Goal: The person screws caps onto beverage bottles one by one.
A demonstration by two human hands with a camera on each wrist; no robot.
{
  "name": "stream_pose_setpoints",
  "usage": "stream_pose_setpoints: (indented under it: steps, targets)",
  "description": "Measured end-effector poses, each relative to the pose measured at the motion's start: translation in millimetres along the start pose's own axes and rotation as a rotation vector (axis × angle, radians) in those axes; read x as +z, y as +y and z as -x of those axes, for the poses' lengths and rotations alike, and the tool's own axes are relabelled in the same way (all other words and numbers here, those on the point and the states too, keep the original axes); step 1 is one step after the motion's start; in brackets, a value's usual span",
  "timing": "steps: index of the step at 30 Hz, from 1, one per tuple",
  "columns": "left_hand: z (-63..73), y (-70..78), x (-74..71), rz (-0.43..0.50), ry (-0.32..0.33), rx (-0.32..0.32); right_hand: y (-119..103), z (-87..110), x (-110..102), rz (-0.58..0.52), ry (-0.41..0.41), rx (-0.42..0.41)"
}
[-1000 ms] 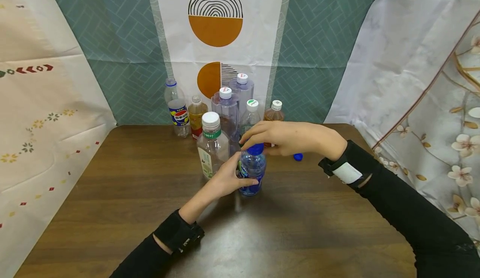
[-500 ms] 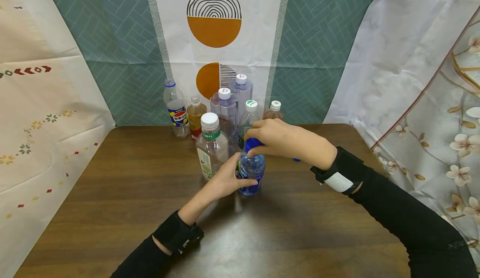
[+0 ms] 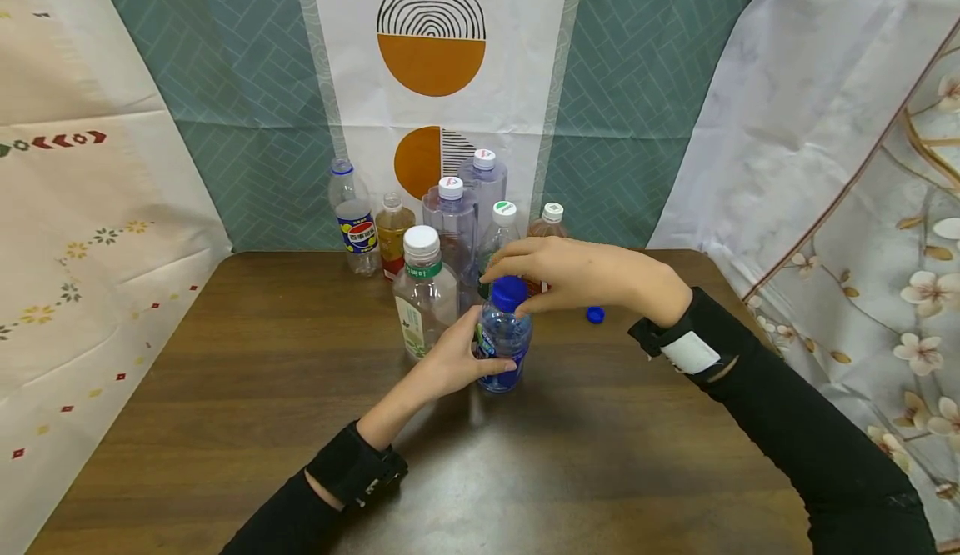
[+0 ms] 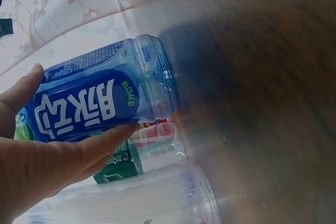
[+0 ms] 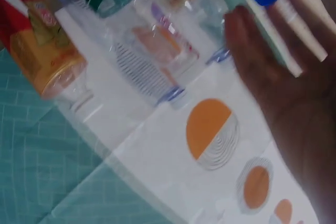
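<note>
My left hand (image 3: 452,357) grips the lower body of a blue plastic drink bottle (image 4: 86,95), which stands upright on the table in the head view. Its thumb lies along the near side of the label and the fingers go behind. A blue bottle cap (image 3: 509,292) sits on top of that bottle. Over it arches my right hand (image 3: 581,276), fingers spread behind the cap and thumb on the near side. In the right wrist view a gap shows between the thumb (image 5: 239,27) and the cap; the fingertips are partly out of frame.
An empty clear bottle with a white cap (image 3: 422,242) stands just left of the blue bottle. Several more bottles line the back, including a Pepsi bottle (image 3: 358,230) and a tall clear bottle (image 3: 452,226). A loose blue cap (image 3: 596,315) lies on the wooden table (image 3: 600,447).
Half a second ago my right hand was curled close round the blue cap; now its fingers have loosened and turned back. My left hand and the bottle have stayed put.
</note>
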State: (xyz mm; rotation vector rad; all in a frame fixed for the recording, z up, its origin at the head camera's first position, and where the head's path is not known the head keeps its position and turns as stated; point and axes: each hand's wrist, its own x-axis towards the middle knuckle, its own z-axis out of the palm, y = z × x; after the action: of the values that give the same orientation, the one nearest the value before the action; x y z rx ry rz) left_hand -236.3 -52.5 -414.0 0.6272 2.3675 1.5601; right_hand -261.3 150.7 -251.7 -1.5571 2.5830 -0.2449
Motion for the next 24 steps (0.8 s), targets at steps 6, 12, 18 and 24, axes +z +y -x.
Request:
stream_pose_setpoints:
  steps: [6,12,18,24]
  targets:
    - [-0.1,0.5,-0.1,0.0,0.003,-0.009,15,2.8,-8,-0.119,-0.081,-0.169]
    - [-0.3,0.1,0.5,0.007,-0.002,0.002,20,-1.5,-8,-0.117,-0.09,-0.227]
    - [-0.9,-0.8,0.6,0.006,0.002,0.005,18,-2.7,-9,-0.097,-0.1,-0.213]
    - [-1.5,-1.0,1.0,0.001,0.005,0.006,14,-5.0,-5,0.016,-0.075,-0.185]
